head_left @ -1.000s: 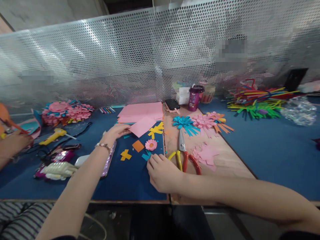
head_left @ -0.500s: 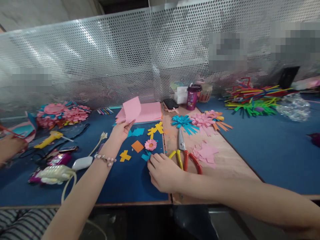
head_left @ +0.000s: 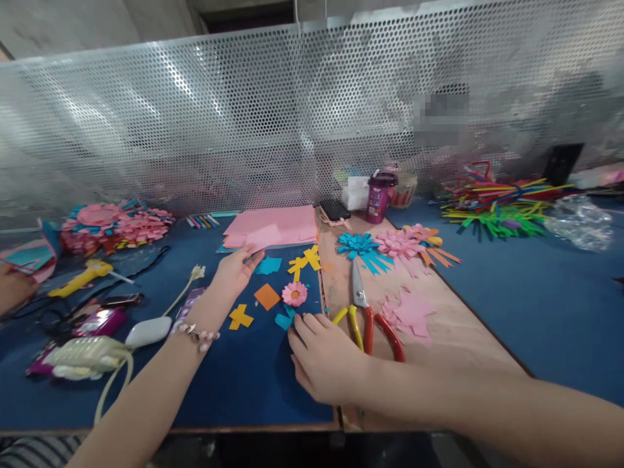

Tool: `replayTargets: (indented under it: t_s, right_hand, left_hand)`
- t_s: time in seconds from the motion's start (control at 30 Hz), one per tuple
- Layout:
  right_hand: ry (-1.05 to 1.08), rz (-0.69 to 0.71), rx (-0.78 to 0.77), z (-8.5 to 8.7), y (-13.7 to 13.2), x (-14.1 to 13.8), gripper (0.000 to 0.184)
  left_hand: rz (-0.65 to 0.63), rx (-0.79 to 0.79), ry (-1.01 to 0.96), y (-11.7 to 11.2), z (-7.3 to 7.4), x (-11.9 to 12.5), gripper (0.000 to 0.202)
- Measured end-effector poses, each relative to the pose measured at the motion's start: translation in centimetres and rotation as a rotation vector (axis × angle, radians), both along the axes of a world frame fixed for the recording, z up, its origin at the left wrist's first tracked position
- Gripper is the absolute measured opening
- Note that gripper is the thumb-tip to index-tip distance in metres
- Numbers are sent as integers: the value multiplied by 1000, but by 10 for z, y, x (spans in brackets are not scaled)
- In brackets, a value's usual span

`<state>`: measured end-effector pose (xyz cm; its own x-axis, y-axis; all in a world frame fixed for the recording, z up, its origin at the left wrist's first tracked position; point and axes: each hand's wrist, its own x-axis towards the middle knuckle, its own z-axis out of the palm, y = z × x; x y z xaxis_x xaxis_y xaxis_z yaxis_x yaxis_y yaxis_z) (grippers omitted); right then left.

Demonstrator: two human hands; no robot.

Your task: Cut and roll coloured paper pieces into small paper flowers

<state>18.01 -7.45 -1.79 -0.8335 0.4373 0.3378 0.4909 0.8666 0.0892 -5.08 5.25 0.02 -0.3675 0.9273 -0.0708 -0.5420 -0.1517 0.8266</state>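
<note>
Pink paper sheet [head_left: 266,236] has been shifted by the left hand [head_left: 234,272] from over the blue paper pieces [head_left: 268,265] to the near edge of the pink paper stack [head_left: 292,220], far left of centre; those pieces are thus left uncovered and, it is judged, within reach. Whether the sheet is pinched or only touched by the left fingers cannot be told. The right hand [head_left: 329,357] is kept curled low beside a blue paper scrap [head_left: 283,318], its grip hidden.
</note>
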Motion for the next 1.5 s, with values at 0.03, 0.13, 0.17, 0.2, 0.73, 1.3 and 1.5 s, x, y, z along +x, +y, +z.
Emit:
replayTargets:
  t_s: [0.03, 0.13, 0.17, 0.2, 0.73, 1.3, 1.5]
  right_hand:
    - [3, -1, 0, 0, 0, 0, 33]
    - [6, -14, -2, -2, 0, 0, 32]
    - [7, -16, -1, -2, 0, 0, 32]
    - [9, -14, 0, -3, 0, 0, 32]
    - [9, -4, -46, 0, 0, 0, 31]
    - [3, -1, -15, 0, 2, 1, 30]
    - [-5, 3, -20, 0, 2, 1, 29]
  left_hand:
    - [-13, 6, -3, -1, 0, 1, 15]
    - [-56, 18, -2, -4, 3, 3, 14]
    - [-66, 23, 3, -4, 5, 4, 14]
    - [-71, 30, 9, -4, 6, 3, 15]
    - [-162, -45, 69, -4, 10, -14, 8]
    - [-174, -150, 124, -7, -2, -6, 9]
    - [-230, -106, 134, -8, -3, -6, 8]
